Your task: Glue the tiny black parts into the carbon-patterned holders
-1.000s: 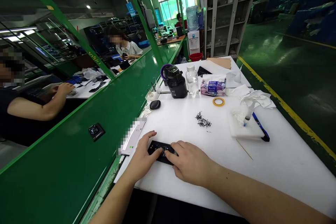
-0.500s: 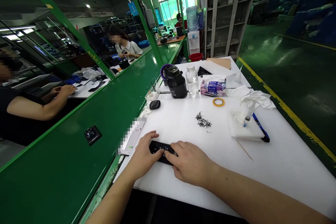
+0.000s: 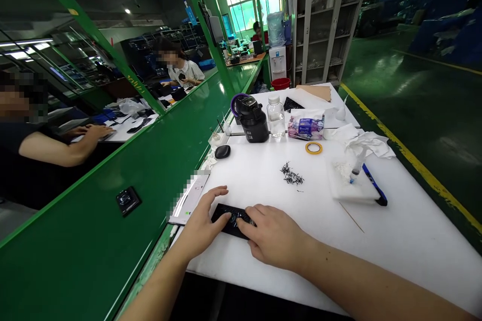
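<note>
A flat, glossy black rectangular panel (image 3: 234, 220) lies on the white table in front of me; its exact kind I cannot make out. My left hand (image 3: 205, 225) is at its left end, thumb reaching over the surface and fingers spread apart from it. On the right end, my right hand (image 3: 276, 238) rests with bent fingers over the far edge and gripping it, the thumb and index finger near the panel's middle. Part of the panel is hidden beneath that hand. Beyond it lies a loose pile of small black strips (image 3: 291, 174).
A black bottle (image 3: 254, 123), a clear bottle (image 3: 276, 118), a tissue pack (image 3: 306, 126) and yellow tape (image 3: 314, 147) stand or lie farther back. To the right are a syringe (image 3: 357, 166), a blue-black cutter (image 3: 374, 185) and a thin stick (image 3: 352, 217). Co-workers sit beyond the green partition (image 3: 150, 170).
My left hand has shifted slightly left and loosened from the panel, its fingers now apart from it. The right hand stays on the panel's right end.
</note>
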`<state>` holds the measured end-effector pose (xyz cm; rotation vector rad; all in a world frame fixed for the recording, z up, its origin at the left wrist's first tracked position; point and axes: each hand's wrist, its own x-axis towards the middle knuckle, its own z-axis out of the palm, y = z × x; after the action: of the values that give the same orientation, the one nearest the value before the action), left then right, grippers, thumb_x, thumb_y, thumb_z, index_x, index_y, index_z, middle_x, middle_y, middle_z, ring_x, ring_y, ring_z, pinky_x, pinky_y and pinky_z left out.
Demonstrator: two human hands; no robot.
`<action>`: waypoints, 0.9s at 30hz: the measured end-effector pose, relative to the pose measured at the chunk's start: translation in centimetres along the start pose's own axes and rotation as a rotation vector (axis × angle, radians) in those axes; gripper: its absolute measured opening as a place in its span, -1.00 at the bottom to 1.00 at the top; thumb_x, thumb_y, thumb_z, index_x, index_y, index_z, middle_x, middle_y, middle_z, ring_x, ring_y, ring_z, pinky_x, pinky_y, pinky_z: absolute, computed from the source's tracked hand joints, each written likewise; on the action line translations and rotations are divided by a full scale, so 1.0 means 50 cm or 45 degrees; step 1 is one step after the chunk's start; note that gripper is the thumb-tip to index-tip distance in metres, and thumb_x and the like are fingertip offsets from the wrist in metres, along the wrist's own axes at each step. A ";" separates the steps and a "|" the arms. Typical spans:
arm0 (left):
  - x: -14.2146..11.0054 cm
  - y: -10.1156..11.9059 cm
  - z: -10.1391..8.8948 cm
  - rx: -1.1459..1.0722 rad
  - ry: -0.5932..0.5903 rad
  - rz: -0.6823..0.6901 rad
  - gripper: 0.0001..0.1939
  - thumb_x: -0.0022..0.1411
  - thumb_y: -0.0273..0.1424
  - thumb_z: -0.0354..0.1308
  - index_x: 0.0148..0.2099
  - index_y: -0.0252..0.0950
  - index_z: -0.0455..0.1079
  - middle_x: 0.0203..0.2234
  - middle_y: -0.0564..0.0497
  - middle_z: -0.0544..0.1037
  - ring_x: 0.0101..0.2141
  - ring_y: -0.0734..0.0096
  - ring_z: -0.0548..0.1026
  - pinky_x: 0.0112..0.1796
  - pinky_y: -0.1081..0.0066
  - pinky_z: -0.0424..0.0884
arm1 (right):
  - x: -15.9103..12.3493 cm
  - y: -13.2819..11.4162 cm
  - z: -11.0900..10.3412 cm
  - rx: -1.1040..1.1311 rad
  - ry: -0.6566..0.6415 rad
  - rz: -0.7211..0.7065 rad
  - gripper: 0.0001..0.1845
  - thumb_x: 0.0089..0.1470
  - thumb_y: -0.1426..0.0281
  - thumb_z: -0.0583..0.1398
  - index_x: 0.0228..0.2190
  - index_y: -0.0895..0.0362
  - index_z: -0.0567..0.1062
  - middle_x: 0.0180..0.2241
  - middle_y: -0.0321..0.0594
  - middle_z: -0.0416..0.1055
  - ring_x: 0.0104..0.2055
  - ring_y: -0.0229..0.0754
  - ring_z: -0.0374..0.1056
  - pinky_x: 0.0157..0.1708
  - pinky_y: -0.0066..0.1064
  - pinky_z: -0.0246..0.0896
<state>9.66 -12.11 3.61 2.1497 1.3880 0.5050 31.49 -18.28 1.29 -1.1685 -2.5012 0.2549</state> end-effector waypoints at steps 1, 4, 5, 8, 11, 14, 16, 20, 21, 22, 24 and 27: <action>-0.003 -0.001 -0.004 0.013 -0.034 0.016 -0.52 0.24 -0.33 0.07 0.21 -0.15 0.18 0.23 -0.11 0.28 0.25 0.13 0.22 0.24 -0.02 0.13 | 0.001 0.000 -0.001 -0.007 -0.008 -0.003 -0.56 0.09 0.43 0.13 0.04 0.16 0.36 -0.08 -0.04 0.35 -0.10 -0.02 0.28 -0.17 -0.21 0.30; -0.006 -0.005 -0.020 0.095 -0.202 0.129 -0.39 0.15 -0.43 0.11 0.26 -0.11 0.15 0.22 -0.09 0.30 0.24 0.15 0.25 0.23 0.05 0.20 | 0.003 0.000 -0.003 -0.010 -0.017 0.005 -0.57 0.09 0.43 0.14 0.03 0.16 0.37 -0.08 -0.04 0.37 -0.10 -0.01 0.29 -0.15 -0.19 0.32; -0.006 -0.005 -0.026 0.129 -0.257 0.178 -0.34 0.11 -0.46 0.14 0.27 -0.09 0.15 0.21 -0.08 0.31 0.23 0.14 0.26 0.22 0.08 0.21 | 0.002 0.001 -0.001 -0.003 -0.011 0.004 -0.55 0.09 0.43 0.14 0.05 0.16 0.36 -0.07 -0.04 0.37 -0.08 0.00 0.29 -0.12 -0.17 0.32; -0.008 -0.001 -0.035 0.169 -0.319 0.249 -0.25 0.04 -0.48 0.22 0.29 -0.07 0.15 0.16 -0.05 0.38 0.18 0.15 0.32 0.20 0.12 0.25 | -0.009 0.002 0.013 0.006 0.038 -0.027 -0.49 0.13 0.44 0.12 0.13 0.16 0.32 0.03 -0.01 0.36 0.02 0.03 0.28 0.00 -0.13 0.29; -0.022 0.001 -0.034 0.124 -0.259 0.226 -0.22 0.02 -0.44 0.29 0.29 -0.11 0.15 0.07 -0.04 0.48 0.09 0.19 0.41 0.16 0.15 0.30 | -0.033 0.007 0.040 -0.093 0.145 -0.085 -0.45 0.16 0.46 0.11 0.19 0.17 0.28 0.16 0.07 0.28 0.16 0.11 0.21 0.12 -0.03 0.20; -0.067 -0.032 -0.055 0.142 -0.089 0.156 -0.19 -0.03 -0.41 0.32 0.28 -0.17 0.16 0.04 -0.06 0.49 0.05 0.19 0.43 0.15 0.17 0.30 | -0.058 0.024 0.066 -0.205 0.236 -0.114 -0.41 0.16 0.45 0.12 0.23 0.10 0.25 0.25 0.03 0.18 0.27 0.11 0.11 0.14 -0.04 0.18; -0.133 -0.087 -0.097 0.179 0.102 -0.016 -0.23 0.01 -0.39 0.27 0.28 -0.18 0.15 0.05 -0.07 0.47 0.05 0.19 0.43 0.14 0.18 0.30 | -0.067 0.038 0.075 -0.265 0.342 -0.168 -0.46 0.17 0.38 0.12 0.19 0.06 0.31 0.23 -0.02 0.24 0.20 0.07 0.21 0.06 -0.09 0.26; -0.350 -0.268 -0.234 0.320 0.465 -0.684 -0.21 0.13 -0.19 0.17 0.33 -0.22 -0.01 0.07 -0.10 0.48 0.06 0.11 0.45 0.14 0.10 0.28 | -0.062 0.056 0.071 -0.450 0.445 -0.369 -0.57 0.14 0.25 0.14 0.03 0.10 0.47 0.06 -0.03 0.44 0.02 0.05 0.40 -0.11 -0.16 0.37; -0.406 -0.318 -0.269 0.360 0.515 -0.861 -0.19 0.14 -0.12 0.15 0.34 -0.26 -0.04 0.07 -0.12 0.48 0.05 0.07 0.47 0.11 0.10 0.32 | -0.058 0.057 0.067 -0.494 0.451 -0.411 -0.58 0.12 0.26 0.15 -0.01 0.11 0.50 0.02 -0.04 0.47 -0.01 0.04 0.42 -0.14 -0.18 0.39; -0.453 -0.366 -0.303 0.424 0.549 -1.028 -0.18 0.13 -0.08 0.13 0.32 -0.30 -0.02 0.06 -0.15 0.49 0.03 0.02 0.49 0.07 0.09 0.36 | -0.053 0.057 0.064 -0.527 0.458 -0.450 -0.60 0.10 0.26 0.15 -0.05 0.12 0.52 -0.01 -0.05 0.50 -0.04 0.03 0.45 -0.17 -0.21 0.41; -0.514 -0.444 -0.360 0.590 0.498 -1.248 -0.22 0.14 -0.09 0.06 0.30 -0.36 0.01 0.05 -0.19 0.52 0.00 0.00 0.51 -0.01 0.15 0.43 | -0.044 0.057 0.059 -0.562 0.471 -0.509 -0.62 0.07 0.27 0.15 -0.11 0.13 0.55 -0.07 -0.05 0.54 -0.10 0.00 0.48 -0.23 -0.25 0.44; -0.501 -0.503 -0.415 0.726 0.478 -1.290 -0.25 0.06 -0.27 0.09 0.26 -0.51 0.10 0.05 -0.37 0.48 0.03 -0.16 0.48 0.00 0.03 0.39 | -0.037 0.058 0.053 -0.562 0.452 -0.531 -0.63 0.05 0.26 0.17 -0.12 0.12 0.57 -0.08 -0.04 0.55 -0.14 0.00 0.51 -0.27 -0.27 0.46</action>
<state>-30.25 -21.89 4.00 1.3959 2.8098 0.0951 33.54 -17.86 -2.50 -0.7145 -2.4565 -0.5873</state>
